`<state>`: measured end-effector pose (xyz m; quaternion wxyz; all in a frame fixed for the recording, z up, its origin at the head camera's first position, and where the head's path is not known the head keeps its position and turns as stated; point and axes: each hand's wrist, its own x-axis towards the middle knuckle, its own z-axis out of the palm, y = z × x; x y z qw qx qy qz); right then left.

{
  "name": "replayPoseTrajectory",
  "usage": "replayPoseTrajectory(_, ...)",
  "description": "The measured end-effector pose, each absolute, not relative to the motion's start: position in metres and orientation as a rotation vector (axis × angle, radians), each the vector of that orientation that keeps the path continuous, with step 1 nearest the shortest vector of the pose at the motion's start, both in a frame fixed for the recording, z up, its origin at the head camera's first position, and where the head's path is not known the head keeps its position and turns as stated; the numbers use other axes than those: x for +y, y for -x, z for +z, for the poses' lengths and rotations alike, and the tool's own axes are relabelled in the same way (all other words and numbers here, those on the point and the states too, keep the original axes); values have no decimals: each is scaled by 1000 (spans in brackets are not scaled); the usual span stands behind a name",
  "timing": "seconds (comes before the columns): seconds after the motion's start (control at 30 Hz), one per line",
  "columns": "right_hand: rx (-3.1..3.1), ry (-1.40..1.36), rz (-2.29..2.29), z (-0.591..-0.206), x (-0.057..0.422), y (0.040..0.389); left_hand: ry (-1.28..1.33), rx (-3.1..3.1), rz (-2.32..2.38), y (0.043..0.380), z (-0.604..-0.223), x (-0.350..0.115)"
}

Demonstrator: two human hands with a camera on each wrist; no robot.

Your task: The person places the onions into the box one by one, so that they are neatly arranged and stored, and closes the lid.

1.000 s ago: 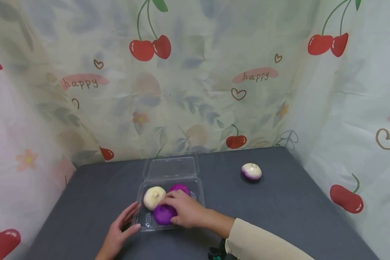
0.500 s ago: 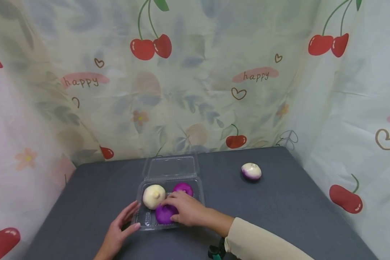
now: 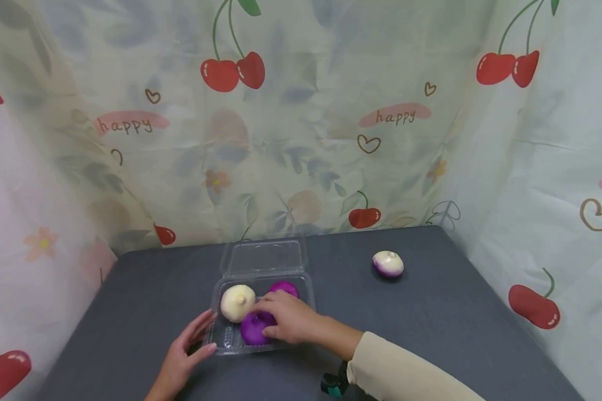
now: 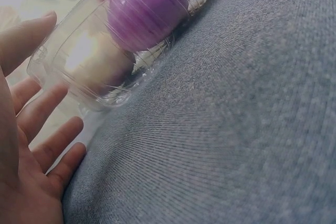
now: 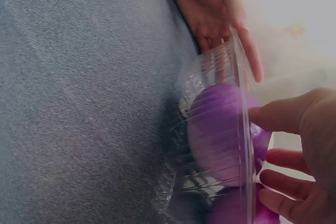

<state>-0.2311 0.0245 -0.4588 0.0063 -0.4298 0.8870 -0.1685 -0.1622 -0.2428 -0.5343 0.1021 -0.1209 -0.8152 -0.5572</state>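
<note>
A clear plastic clamshell box (image 3: 224, 346) lies with its lid folded back on the dark table. In it are a whitish onion (image 3: 238, 303) at the left, a purple onion (image 3: 255, 329) at the front and another purple onion (image 3: 285, 288) behind, partly hidden. My right hand (image 3: 293, 318) holds the front onion from above, thumb on its near side and fingertips over its top. In the right wrist view that purple onion (image 5: 218, 129) shows through the box wall. My left hand (image 3: 183, 351) stands at the box's left side, fingers spread and fairly straight, fingertips by the wall.
A white-and-purple onion (image 3: 388, 264) sits alone on the right part of the table (image 3: 421, 334). Patterned curtains (image 3: 301, 139) enclose the back and both sides. A dark device with a teal part (image 3: 335, 385) is near my right sleeve.
The front purple onion has shifted slightly right and back under my right hand. The rear purple onion has also moved a little right. My left hand has hardly moved.
</note>
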Motion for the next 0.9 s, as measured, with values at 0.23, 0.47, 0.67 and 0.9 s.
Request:
replayPoseTrajectory(0.23,2760,1310,-538,-455,25,232,338,-2415,-1650,164,-535,-243)
replayPoseTrajectory(0.47,2791,1343,-497,-457,26,232,329,-2441,-1617,165,-525,-243)
replayPoseTrajectory(0.67,2815,1350,-483,-457,27,232,364,-2431,-1546,172,-516,-241)
replayPoseTrajectory(0.9,2869,1397,-407,-460,27,229,429,-2447,-1463,188,-520,-240)
